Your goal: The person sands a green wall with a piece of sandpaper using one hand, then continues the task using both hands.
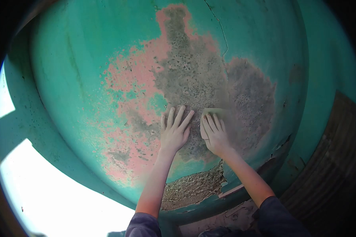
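A large rounded wall (106, 35) painted green fills the view, with pink and bare grey patches (186, 75) where the paint is worn off. My left hand (175, 132) lies against the patch with its fingers spread and nothing in it. Just to its right, my right hand (214, 132) presses a flat, pale, dusty sheet (214, 111) against the grey surface, its fingers close together. The sheet's edges show above the fingertips and left of the hand. Pale dust coats both hands.
A thin crack (221, 29) runs down from the top. Below the hands, broken plaster (194, 185) shows rough material with a jagged edge. Corrugated dark sheeting (324, 170) stands at the right. Bright light fills the lower left.
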`<state>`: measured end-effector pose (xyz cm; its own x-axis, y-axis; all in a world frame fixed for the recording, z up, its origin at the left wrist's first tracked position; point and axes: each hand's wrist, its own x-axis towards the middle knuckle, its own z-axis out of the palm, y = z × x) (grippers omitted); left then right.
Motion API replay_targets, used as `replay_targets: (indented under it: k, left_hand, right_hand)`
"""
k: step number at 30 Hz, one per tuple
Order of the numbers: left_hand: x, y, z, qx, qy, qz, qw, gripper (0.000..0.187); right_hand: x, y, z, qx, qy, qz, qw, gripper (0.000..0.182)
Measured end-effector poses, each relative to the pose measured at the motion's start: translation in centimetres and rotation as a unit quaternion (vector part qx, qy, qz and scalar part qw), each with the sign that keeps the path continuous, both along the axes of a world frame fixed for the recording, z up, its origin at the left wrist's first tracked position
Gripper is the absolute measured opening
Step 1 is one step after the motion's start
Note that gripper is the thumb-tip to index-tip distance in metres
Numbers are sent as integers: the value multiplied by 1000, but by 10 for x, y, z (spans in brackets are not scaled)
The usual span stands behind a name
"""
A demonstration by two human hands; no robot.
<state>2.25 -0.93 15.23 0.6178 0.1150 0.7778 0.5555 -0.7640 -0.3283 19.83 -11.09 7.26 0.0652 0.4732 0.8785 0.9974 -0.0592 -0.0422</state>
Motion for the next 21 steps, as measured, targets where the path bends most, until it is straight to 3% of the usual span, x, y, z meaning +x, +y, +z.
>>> replay_targets:
  k: [3, 8, 11, 13, 16, 18, 21]
  left_hand:
    - [7, 13, -11, 47, -25, 9, 999, 57]
    - [14, 20, -19, 78, -59, 21, 995, 56]
    - [14, 20, -16, 88, -67, 31, 993, 57]
    - [14, 19, -16, 106, -80, 31, 991, 58]
    - [15, 18, -19, 104, -86, 30, 990, 58]
    - [15, 20, -18, 108, -94, 31, 989, 58]
    - [16, 23, -22, 106, -80, 46, 990, 57]
  right_hand:
    - [3, -8, -1, -18, -17, 10, 1000, 65]
    - [10, -12, 103, 33, -13, -3, 999, 69]
    - [8, -2, 85, 20, -38, -31, 999, 67]
    - [0, 0, 43, 21, -34, -18, 999, 67]
    - [-5, -11, 11, -51, -24, -12, 998, 66]
    - [1, -8, 20, -12, -25, 8, 1000, 67]
    - [12, 1, 84, 33, -45, -18, 998, 69]
